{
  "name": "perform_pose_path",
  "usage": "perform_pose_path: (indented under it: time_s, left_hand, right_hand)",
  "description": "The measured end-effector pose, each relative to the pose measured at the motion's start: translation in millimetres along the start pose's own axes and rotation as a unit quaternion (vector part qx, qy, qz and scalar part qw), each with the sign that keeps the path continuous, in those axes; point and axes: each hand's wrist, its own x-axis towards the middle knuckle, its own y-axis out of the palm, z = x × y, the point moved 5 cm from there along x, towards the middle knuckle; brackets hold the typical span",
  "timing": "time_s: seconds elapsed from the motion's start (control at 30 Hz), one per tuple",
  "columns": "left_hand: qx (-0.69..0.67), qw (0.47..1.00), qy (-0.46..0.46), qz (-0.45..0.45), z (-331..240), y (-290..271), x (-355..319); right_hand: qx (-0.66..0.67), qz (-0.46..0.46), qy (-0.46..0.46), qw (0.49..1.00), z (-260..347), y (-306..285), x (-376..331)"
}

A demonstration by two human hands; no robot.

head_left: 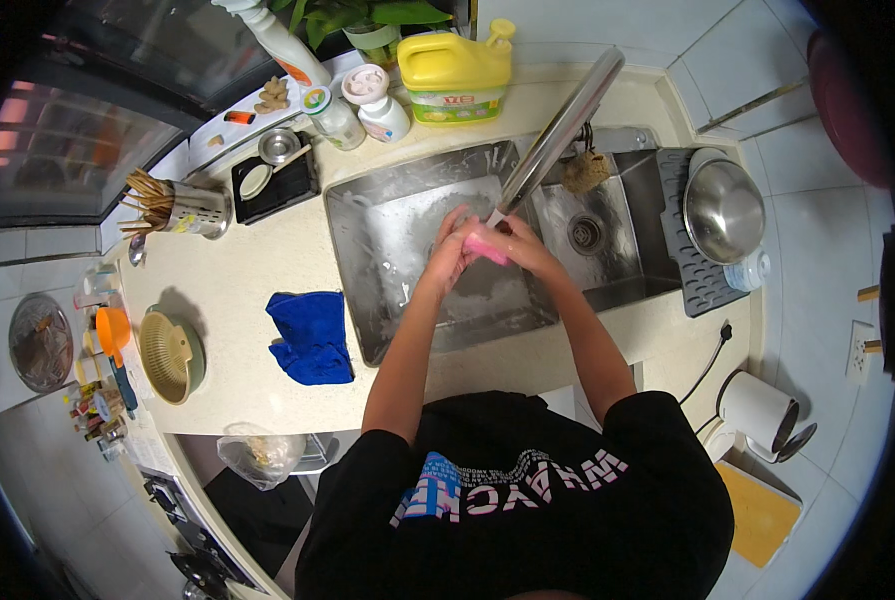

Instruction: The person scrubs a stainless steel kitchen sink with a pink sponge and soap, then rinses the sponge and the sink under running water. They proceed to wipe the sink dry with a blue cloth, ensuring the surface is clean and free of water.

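A soft pink piece, like a sponge or folded cloth (487, 248), is squeezed between my two hands over the large left basin of the steel sink (387, 225). My left hand (450, 258) wraps its near-left side, thumb and fingers bent around it. From the right, my right hand (523, 247) grips the same pink piece, its fingers partly hidden. Both hands are right below the tip of the long metal faucet (557, 135). Wet streaks and some foam coat the basin floor beneath them.
A blue cloth (312, 338) lies left of the sink, with a colander (170, 355) beyond. Behind stand a yellow jug (455, 75), bottles and a chopstick holder (195, 210). To the right, a steel bowl (724, 212) rests on a grey drying mat (675, 190), near a white kettle (757, 410).
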Motion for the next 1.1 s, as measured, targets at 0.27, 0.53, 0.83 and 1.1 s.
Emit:
perform_pose_path:
  time_s: [0.27,0.53,0.83,1.1]
  left_hand:
    - [-0.136,0.989,-0.036,0.050,0,3,-3]
    - [-0.136,0.989,0.007,0.059,-7,2,0]
    - [-0.144,0.984,0.097,-0.042,-19,3,4]
    - [-0.016,0.987,-0.155,-0.032,-13,19,-6]
  right_hand:
    - [-0.017,-0.038,-0.168,0.985,32,-9,-21]
    - [-0.072,-0.019,-0.241,0.968,47,-12,-15]
    - [0.172,-0.013,0.024,0.985,10,-19,17]
    - [-0.076,-0.070,-0.147,0.984,36,-12,-10]
